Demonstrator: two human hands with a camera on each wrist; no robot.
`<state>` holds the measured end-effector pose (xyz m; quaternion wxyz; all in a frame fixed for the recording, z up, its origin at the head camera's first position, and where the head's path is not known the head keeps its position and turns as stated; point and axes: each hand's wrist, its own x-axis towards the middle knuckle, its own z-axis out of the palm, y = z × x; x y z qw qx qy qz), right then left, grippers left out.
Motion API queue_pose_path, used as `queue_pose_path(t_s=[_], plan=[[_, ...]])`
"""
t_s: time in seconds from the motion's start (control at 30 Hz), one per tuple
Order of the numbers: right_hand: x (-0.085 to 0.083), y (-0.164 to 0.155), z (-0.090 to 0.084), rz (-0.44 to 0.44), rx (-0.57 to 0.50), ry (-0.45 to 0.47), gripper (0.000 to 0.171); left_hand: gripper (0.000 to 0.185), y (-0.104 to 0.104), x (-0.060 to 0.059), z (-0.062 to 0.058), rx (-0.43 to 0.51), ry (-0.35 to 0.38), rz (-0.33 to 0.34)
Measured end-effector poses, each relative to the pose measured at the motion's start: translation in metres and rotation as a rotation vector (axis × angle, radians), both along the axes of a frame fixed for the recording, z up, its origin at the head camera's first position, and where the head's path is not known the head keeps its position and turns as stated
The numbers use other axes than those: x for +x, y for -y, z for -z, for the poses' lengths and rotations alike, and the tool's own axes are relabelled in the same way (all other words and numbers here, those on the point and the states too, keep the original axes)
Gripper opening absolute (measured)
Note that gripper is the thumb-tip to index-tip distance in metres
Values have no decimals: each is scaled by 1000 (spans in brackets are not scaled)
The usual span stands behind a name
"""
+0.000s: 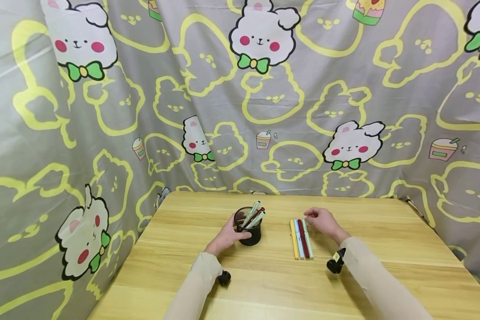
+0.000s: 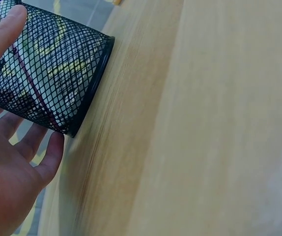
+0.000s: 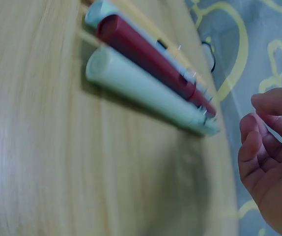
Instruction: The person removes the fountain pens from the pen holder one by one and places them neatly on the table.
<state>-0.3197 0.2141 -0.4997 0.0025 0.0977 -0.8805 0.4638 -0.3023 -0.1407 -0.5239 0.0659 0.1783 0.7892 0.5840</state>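
Note:
A black mesh pen holder [image 1: 250, 233] stands near the middle of the wooden table [image 1: 264, 284] with several pens sticking out of it. My left hand [image 1: 229, 235] grips its side; the left wrist view has the thumb over the mesh holder [image 2: 47, 73] and the fingers [image 2: 45, 157] curled under it. To the right, a yellow pen [image 1: 294, 242], a blue, a dark red pen [image 1: 303, 235] and a pale green pen [image 1: 309, 242] lie side by side. My right hand [image 1: 321, 221] hovers at their far ends, fingers loosely curled, holding nothing. In the right wrist view my right hand [image 3: 268, 162] is apart from the green pen [image 3: 146, 93].
A grey cloth with yellow and white bunny prints [image 1: 264, 111] hangs around the table on the left, back and right. Small black wrist cameras [image 1: 336, 263] sit under both sleeves. Bare wood lies in front of the pens and along the table's right side.

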Motion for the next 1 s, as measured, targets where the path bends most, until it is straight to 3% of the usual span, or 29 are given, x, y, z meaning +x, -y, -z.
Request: queue_pose_path(t_s=[0.2,0.43,0.5,0.6,1.0], plan=[[6,17,-18,-59,-22,-46,22,83,-1,1,-5,20,40,-2],[16,43,-39,-133,-49,-82,18,76,-1,18,-30,14,38,28],[19,50,-44,-144,-44,-89,17,77,-1,19,-32,10,38,28],[21,59,-48,-156,-29,-104,16,79,-1,18,-31,24,41,23],[22,90,-45,-188,-57,-134,16,82,0,1,-4,24,53,0]])
